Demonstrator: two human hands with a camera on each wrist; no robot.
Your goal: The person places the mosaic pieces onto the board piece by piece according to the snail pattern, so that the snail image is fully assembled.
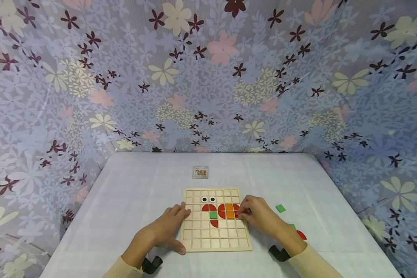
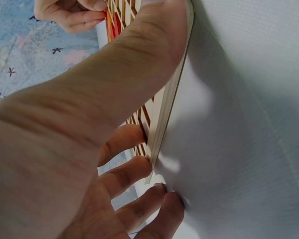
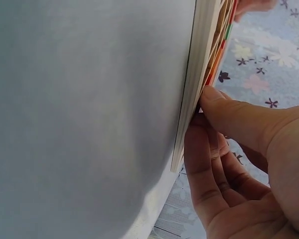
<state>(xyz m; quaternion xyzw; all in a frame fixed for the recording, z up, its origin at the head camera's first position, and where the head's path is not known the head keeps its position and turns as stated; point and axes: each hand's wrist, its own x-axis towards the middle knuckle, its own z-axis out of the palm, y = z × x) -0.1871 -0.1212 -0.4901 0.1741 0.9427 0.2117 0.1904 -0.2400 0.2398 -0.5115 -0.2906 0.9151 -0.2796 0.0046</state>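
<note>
A wooden grid board (image 1: 197, 233) lies on the white table. Spread along its left edge, the left hand (image 1: 165, 228) touches the frame with fingertips and thumb. At the right side of the grid, the right hand (image 1: 260, 216) pinches a red quarter-circle tile (image 1: 236, 212) between thumb and fingers, partly hidden by them. Orange square tiles (image 1: 230, 211) sit just left of it, beside red rounded tiles (image 1: 221, 211). Farther left are a green square tile (image 1: 213, 215), more red quarter tiles (image 1: 214, 223) and two round eye tiles (image 1: 208, 199).
Beyond the board lies a small pattern card (image 1: 200, 172). Right of the right hand are a loose green tile (image 1: 280, 208) and a red tile (image 1: 301, 234), with another green piece partly behind the forearm. Floral cloth (image 1: 208, 96) hangs around the table.
</note>
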